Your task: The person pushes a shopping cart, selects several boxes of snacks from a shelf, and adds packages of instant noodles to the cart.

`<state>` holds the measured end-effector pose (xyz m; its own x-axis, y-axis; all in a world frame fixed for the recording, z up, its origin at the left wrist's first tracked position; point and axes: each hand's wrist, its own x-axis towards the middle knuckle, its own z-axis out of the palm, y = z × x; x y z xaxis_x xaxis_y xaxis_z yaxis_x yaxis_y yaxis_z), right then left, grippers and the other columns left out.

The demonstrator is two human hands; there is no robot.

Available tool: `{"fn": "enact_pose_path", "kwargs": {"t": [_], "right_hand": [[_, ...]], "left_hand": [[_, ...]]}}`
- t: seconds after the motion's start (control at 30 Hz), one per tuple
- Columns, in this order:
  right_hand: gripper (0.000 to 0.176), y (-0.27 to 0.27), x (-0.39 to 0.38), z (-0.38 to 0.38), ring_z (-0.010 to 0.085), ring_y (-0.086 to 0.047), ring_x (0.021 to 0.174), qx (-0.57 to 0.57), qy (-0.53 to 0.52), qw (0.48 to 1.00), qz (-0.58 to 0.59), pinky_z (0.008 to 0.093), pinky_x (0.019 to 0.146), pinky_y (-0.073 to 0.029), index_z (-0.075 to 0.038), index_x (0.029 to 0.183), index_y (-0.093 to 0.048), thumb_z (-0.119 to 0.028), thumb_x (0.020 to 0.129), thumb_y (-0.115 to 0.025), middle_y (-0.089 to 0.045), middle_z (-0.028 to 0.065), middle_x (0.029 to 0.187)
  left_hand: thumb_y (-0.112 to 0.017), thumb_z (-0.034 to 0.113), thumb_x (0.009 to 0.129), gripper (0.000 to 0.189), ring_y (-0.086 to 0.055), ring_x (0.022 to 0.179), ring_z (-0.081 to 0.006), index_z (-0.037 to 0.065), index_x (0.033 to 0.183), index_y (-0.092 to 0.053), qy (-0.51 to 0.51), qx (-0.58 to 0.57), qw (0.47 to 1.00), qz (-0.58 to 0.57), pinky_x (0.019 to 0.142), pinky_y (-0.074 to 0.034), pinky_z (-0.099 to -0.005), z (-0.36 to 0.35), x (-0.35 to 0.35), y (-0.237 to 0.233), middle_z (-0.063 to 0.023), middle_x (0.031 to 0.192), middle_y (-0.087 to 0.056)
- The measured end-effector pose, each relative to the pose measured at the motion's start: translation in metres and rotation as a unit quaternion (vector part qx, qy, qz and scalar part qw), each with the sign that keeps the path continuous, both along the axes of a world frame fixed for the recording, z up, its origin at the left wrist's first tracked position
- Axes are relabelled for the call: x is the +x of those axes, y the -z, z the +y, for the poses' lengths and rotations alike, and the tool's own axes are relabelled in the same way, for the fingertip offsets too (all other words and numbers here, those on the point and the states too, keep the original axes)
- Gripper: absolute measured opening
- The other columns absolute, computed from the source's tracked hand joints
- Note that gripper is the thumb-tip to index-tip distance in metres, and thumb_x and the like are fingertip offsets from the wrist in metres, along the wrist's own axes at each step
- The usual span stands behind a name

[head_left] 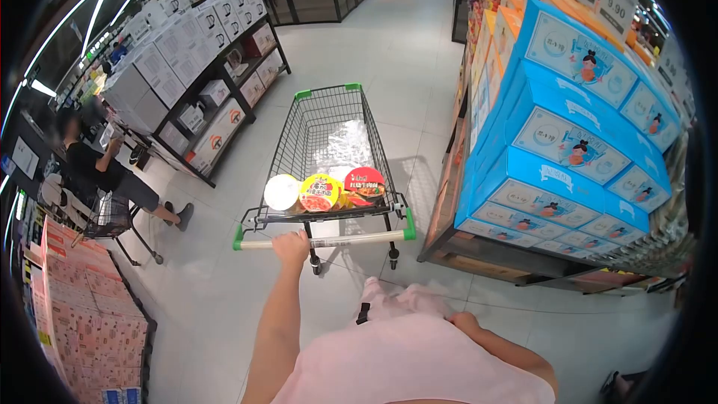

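My left hand (291, 245) is wrapped round the left part of the pale handle (340, 241) of a shopping cart (301, 121). Three round-lidded tubs lie at the near end of the cart: a white one (282, 192), a yellow one (320, 192) and a red one (364, 184). Beyond them is a clear, shiny plastic-wrapped item (345, 146). My right hand (464, 322) hangs low beside the pink clothing, away from the handle, and its fingers are mostly hidden.
Blue boxes (572, 146) are stacked on a display at the right. Shelves with white boxes (158, 71) stand at the left. A person in black (93, 168) is beside another cart (112, 213). Pink boxes (93, 314) fill the lower left. A produce stand (310, 1) is ahead.
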<state>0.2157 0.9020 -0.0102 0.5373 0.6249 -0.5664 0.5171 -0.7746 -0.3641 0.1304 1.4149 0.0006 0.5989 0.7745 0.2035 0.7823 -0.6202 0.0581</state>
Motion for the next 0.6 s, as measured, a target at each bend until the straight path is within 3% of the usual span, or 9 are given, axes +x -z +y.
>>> {"fn": "enact_pose_path", "kwargs": {"t": [0.1, 0.2, 0.3, 0.6], "right_hand": [[0.015, 0.02, -0.001, -0.011, 0.0265, -0.061, 0.091, 0.226, 0.117, 0.956, 0.143, 0.0346, 0.079, -0.048, -0.008, 0.089, -0.067, -0.02, 0.085, -0.06, -0.066, 0.0091, 0.097], [0.019, 0.055, -0.017, -0.013, 0.0236, -0.057, 0.101, 0.391, 0.286, 0.826, 0.288, 0.0309, 0.088, -0.044, -0.006, 0.105, -0.064, -0.014, 0.089, -0.056, -0.063, 0.0097, 0.108], [0.026, 0.054, -0.018, 0.014, 0.0231, -0.055, 0.107, 0.357, 0.21, 0.903, 0.111, 0.0311, 0.09, -0.043, -0.005, 0.115, -0.06, -0.014, 0.092, -0.053, -0.06, 0.0117, 0.111], [0.022, 0.048, 0.057, 0.178, 0.0314, -0.06, 0.096, 0.358, 0.19, 0.911, 0.079, 0.0368, 0.081, -0.047, -0.005, 0.101, -0.061, -0.017, 0.083, -0.059, -0.062, 0.0147, 0.102]], "left_hand": [[-0.047, 0.036, 0.086, 0.046, -0.062, 0.062, -0.0329, 0.003, 0.063, -0.07, 0.006, -0.006, 1.0, -0.005, 0.071, -0.041, -0.0437, 0.02, 0.037, -0.001, -0.0178, 0.062, -0.064], [-0.05, 0.036, 0.084, 0.045, -0.061, 0.06, -0.0326, 0.002, 0.061, -0.069, 0.02, -0.005, 0.999, -0.037, 0.07, -0.041, -0.0438, 0.033, 0.063, -0.007, -0.0176, 0.06, -0.063], [-0.052, 0.036, 0.082, 0.044, -0.06, 0.057, -0.0324, 0.002, 0.057, -0.067, 0.035, -0.003, 0.997, -0.066, 0.068, -0.04, -0.0438, 0.056, 0.089, 0.001, -0.0174, 0.057, -0.062], [-0.045, 0.038, 0.083, 0.048, -0.061, 0.057, -0.032, 0.003, 0.06, -0.069, 0.089, -0.016, 0.996, -0.014, 0.069, -0.04, -0.0441, 0.113, 0.168, -0.006, -0.0175, 0.058, -0.063]]}}
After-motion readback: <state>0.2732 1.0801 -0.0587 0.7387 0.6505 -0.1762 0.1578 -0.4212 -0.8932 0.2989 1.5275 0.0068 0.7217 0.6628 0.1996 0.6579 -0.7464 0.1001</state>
